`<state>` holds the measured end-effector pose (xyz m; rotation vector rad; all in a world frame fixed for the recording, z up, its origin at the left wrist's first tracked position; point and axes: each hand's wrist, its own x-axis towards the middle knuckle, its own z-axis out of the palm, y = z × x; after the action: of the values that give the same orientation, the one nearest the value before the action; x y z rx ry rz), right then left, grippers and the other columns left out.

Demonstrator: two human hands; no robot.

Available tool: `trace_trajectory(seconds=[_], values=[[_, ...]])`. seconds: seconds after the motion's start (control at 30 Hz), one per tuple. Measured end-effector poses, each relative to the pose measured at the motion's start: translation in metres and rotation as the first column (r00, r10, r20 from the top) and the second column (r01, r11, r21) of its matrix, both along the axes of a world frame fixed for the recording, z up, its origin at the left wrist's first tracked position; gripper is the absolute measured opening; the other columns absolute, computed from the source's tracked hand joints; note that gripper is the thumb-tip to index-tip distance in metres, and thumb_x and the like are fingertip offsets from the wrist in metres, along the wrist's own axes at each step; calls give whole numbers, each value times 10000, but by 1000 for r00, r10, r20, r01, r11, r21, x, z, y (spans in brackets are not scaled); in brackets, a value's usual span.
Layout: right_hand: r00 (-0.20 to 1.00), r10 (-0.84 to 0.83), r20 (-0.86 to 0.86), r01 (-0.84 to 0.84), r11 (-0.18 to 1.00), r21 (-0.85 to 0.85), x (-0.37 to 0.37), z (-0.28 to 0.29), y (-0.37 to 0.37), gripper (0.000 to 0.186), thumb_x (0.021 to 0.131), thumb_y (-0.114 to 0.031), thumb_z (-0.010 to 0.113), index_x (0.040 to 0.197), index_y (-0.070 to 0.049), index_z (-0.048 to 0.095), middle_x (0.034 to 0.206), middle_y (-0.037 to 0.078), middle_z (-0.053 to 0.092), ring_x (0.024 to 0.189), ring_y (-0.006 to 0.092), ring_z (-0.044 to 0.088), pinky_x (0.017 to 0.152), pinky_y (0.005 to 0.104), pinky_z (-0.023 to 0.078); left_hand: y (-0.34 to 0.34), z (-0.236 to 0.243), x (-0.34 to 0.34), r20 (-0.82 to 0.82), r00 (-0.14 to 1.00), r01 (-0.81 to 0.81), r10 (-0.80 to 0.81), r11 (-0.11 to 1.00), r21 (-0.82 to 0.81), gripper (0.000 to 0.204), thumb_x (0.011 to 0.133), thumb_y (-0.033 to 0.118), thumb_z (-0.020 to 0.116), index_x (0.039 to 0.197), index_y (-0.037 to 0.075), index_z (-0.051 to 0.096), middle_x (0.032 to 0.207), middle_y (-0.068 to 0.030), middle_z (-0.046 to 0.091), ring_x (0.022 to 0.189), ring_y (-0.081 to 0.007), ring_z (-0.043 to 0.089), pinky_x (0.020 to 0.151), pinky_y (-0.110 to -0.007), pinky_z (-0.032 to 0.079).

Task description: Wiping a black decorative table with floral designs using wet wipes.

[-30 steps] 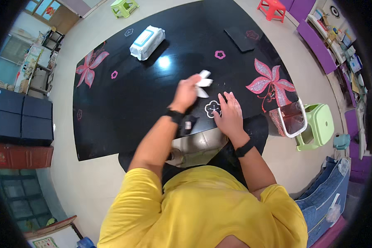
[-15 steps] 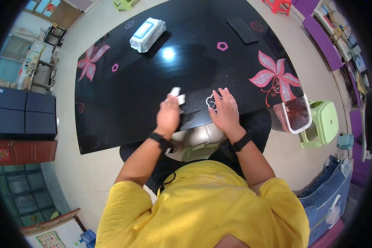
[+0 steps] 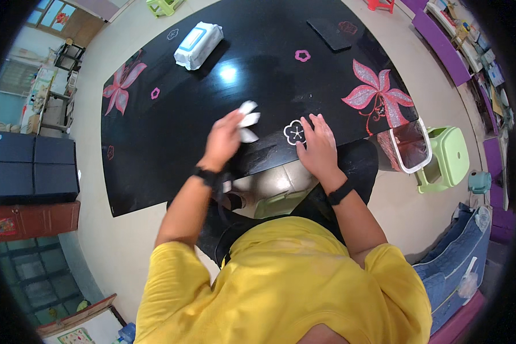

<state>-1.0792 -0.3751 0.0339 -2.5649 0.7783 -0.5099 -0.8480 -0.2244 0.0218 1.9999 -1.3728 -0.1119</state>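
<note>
The hands are apart: the left hand (image 3: 222,140) grips a crumpled white wipe (image 3: 249,120) at its right side, long axis pointing away from the body, while the right hand (image 3: 318,148), farther from the wipe, is open, palm down, on the black table (image 3: 166,152).

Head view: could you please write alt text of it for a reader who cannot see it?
A person's left hand holds a loose white cloth at a black table, while the right hand is spread beside a white flower outline. Farther back lie a white pack and a flat dark slab.
</note>
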Motion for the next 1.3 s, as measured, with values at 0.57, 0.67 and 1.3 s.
trace_trajectory(seconds=[0.57,0.67,1.3], values=[[997,-44,67,48,997,-63,14,-13,-4,486,813,-160,586,1276,-38,505,1311,179,469,1285,359,386,1069,454,310,-72,-14,-114,210,976,3,-59,967,256,443,807,56,529,1247,11,512,1339,-194,486,974,-348,572,823,-388,510],[987,-115,109,121,991,-53,9,2,-15,511,777,-124,586,1276,-46,509,1283,184,476,1231,362,431,1036,436,347,-110,-5,-104,-2,982,184,-188,963,197,390,801,36,516,1184,53,585,1293,-172,534,954,-382,586,860,-394,493],[985,-132,107,134,991,-10,7,-9,-32,522,769,-153,637,1271,-65,526,1298,186,466,1237,353,428,1034,441,349,62,-6,-91,422,836,150,-351,886,439,523,778,58,533,1293,-12,475,1387,-175,444,869,-245,561,778,-336,492]])
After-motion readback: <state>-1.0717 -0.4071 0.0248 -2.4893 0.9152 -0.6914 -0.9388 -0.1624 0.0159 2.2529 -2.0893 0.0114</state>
